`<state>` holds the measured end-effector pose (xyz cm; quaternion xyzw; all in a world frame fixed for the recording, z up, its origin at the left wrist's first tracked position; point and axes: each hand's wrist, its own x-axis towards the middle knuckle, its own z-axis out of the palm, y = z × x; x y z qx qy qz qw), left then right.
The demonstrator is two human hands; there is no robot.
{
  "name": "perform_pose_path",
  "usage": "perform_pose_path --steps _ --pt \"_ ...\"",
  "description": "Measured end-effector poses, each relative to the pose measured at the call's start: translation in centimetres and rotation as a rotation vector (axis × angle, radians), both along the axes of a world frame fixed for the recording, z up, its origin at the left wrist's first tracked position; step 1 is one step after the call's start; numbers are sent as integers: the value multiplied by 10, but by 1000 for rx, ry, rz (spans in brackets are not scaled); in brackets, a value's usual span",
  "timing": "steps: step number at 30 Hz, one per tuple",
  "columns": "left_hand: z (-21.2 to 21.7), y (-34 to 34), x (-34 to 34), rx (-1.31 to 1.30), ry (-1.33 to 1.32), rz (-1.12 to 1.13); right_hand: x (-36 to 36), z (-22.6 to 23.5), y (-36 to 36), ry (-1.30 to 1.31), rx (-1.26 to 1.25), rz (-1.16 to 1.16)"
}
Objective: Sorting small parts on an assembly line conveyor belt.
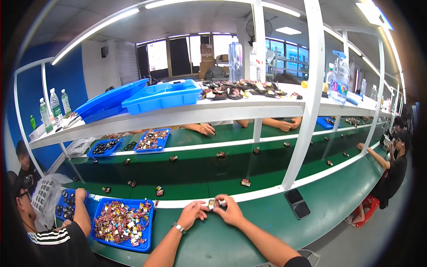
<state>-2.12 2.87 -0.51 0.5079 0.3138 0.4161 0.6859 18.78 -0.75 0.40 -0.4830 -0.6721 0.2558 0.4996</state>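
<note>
A small electronic part [211, 204], whitish-yellow with a dark reddish bit, is held up between my two hands at the bench's far edge. My right hand [230, 212] pinches its right side between thumb and fingers. Closed fingers of my left hand [191, 215], with a metal watch on the wrist, meet its left side; the exact grip is partly hidden. To the left of that hand stands a blue tray [151, 231] heaped with similar small parts [120, 222], reddish-brown, white and yellow.
A black phone [297, 204] lies on the green bench [267, 222] to the right. Beyond a white rail runs a green conveyor belt [195, 178] carrying scattered parts. White posts [304, 93] and a shelf with blue trays [162, 97] rise ahead. Co-workers sit left, right and opposite.
</note>
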Motion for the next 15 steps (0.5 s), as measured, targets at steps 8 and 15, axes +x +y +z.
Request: perform_pose_path --steps 8,15 --pt "-11 -5 -5 -63 -28 -243 3 15 -15 -176 52 204" --pt "-1 -4 -1 -90 -84 -154 0 8 -9 -189 177 201"
